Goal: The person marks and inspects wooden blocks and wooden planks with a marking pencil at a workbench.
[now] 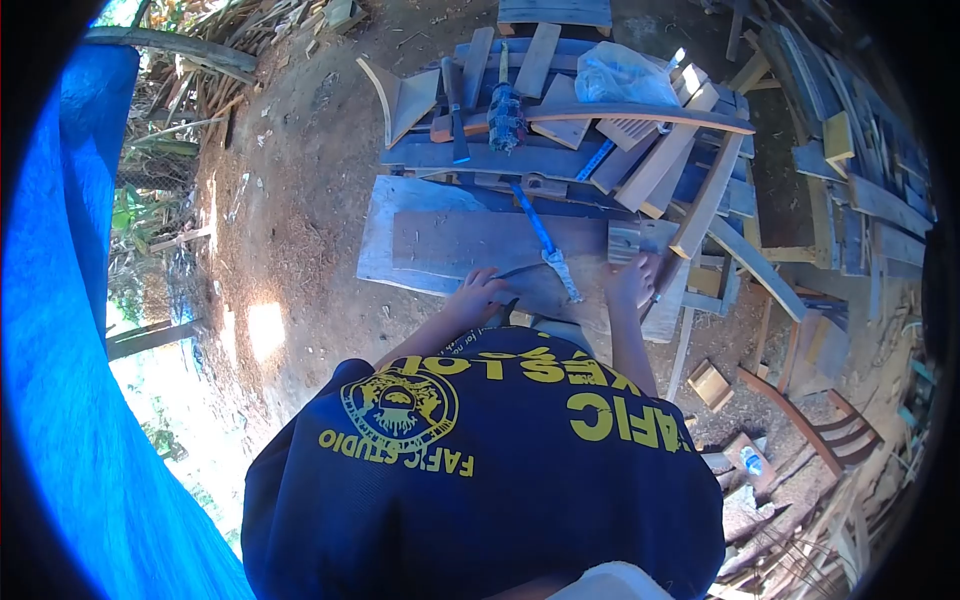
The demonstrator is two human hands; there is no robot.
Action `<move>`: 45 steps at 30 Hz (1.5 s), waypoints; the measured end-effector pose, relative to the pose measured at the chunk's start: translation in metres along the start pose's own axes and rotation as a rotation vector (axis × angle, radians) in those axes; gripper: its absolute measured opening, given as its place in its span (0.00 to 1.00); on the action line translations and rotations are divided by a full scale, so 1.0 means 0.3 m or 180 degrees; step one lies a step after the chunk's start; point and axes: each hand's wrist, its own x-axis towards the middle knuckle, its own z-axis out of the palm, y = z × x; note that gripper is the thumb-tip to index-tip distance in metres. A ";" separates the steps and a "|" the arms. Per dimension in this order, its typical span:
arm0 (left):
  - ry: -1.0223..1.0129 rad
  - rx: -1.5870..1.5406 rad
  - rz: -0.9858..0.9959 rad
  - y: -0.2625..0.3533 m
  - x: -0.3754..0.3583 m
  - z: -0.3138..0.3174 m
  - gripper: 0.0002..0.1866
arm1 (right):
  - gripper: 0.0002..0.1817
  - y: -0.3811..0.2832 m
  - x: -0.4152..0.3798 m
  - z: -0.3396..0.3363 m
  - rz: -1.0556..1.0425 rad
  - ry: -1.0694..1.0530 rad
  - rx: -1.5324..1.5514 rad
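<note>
My left hand (pixel 481 295) lies at the near edge of the bench, its fingers stretched over a curved dark wooden piece (pixel 535 284). My right hand (pixel 630 281) is closed at the lower end of a small striped wooden block (pixel 624 238), which rests on the right part of a long flat board (pixel 450 240). Between the hands, a blue bar (pixel 534 220) with a wrapped end reaches down onto the wood. My right fingertips are partly hidden.
Farther back on the bench lie a chisel-like tool (pixel 455 105), a power tool (pixel 506 118), a plastic bag (pixel 625 75) and several wooden pieces. A curved slat (pixel 640 115) crosses them. A reddish wooden frame (pixel 825 435) lies at right; a blue tarp (pixel 70 330) hangs left.
</note>
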 end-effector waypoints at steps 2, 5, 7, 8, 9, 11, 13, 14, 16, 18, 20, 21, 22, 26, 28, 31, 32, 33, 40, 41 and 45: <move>-0.0013 -0.0078 -0.0120 -0.016 -0.022 -0.001 0.24 | 0.43 0.005 0.000 0.044 -0.0068 -0.0086 -0.0020; 0.0053 -0.0211 -0.0585 -0.046 -0.056 -0.032 0.24 | 0.39 0.012 -0.015 0.084 -0.0187 0.0016 -0.0061; 0.0131 -0.0216 -0.0990 -0.102 -0.092 -0.027 0.25 | 0.35 0.008 -0.029 0.084 -0.0261 0.0191 -0.0082; 0.0167 -0.0234 -0.1021 -0.130 -0.116 -0.021 0.25 | 0.34 0.005 -0.035 0.080 -0.0237 0.0350 -0.0127; 0.0262 -0.0290 -0.1135 -0.159 -0.143 -0.012 0.26 | 0.34 0.000 -0.042 0.076 -0.0210 0.0510 -0.0173; 0.0386 -0.0374 -0.1273 -0.191 -0.197 -0.004 0.27 | 0.34 0.006 -0.039 0.095 -0.0615 0.0907 -0.0079; 0.0281 -0.0402 -0.1611 -0.215 -0.253 0.005 0.26 | 0.34 -0.028 -0.021 0.114 -0.1015 0.1296 0.0020; 0.0308 -0.0429 -0.1627 -0.227 -0.279 0.008 0.26 | 0.30 -0.059 -0.012 0.122 -0.1093 0.1243 0.0266; 0.0113 -0.0869 -0.1924 -0.269 -0.322 0.026 0.24 | 0.26 -0.140 0.004 0.103 -0.1195 0.1190 0.0488; 0.0135 -0.1225 -0.2147 -0.336 -0.336 0.050 0.24 | 0.22 -0.251 0.050 0.080 -0.1806 0.0916 0.1510; 0.0117 -0.1583 -0.2359 -0.379 -0.347 0.039 0.24 | 0.21 -0.401 0.117 0.116 -0.1748 0.0790 0.1967; 0.0128 -0.1596 -0.2366 -0.389 -0.345 0.014 0.25 | 0.23 -0.486 0.152 0.127 -0.1465 0.0459 0.2165; 0.0132 -0.1615 -0.2371 -0.403 -0.342 0.001 0.25 | 0.25 -0.572 0.183 0.135 -0.1169 0.0135 0.2347; 0.0075 -0.1729 -0.2343 -0.487 -0.333 -0.013 0.25 | 0.23 -0.861 0.304 0.125 -0.1014 -0.0883 0.2835; -0.0034 -0.1442 -0.2387 -0.513 -0.334 -0.037 0.24 | 0.23 -0.955 0.293 0.114 -0.0976 -0.0381 0.2717; 0.0036 -0.1473 -0.2372 -0.565 -0.344 -0.036 0.25 | 0.22 -1.018 0.322 0.137 -0.0635 -0.0147 0.2774; 0.0015 -0.1490 -0.2367 -0.579 -0.353 -0.028 0.25 | 0.22 -1.013 0.332 0.159 -0.0313 -0.0400 0.2933; 0.0071 -0.1506 -0.2368 -0.594 -0.361 -0.014 0.25 | 0.22 -1.003 0.322 0.166 -0.0296 -0.0394 0.2913; 0.0037 -0.1523 -0.2795 -0.699 -0.374 0.088 0.32 | 0.39 -0.763 0.052 0.163 -0.1169 -0.0645 0.1040; -0.0010 -0.1508 -0.2741 -0.699 -0.361 0.081 0.32 | 0.39 -0.693 -0.003 0.192 -0.1104 -0.0615 0.1047; 0.0321 -0.0445 -0.2022 -0.752 -0.269 0.074 0.44 | 0.47 -0.553 -0.108 0.249 -0.2271 -0.0931 -0.1116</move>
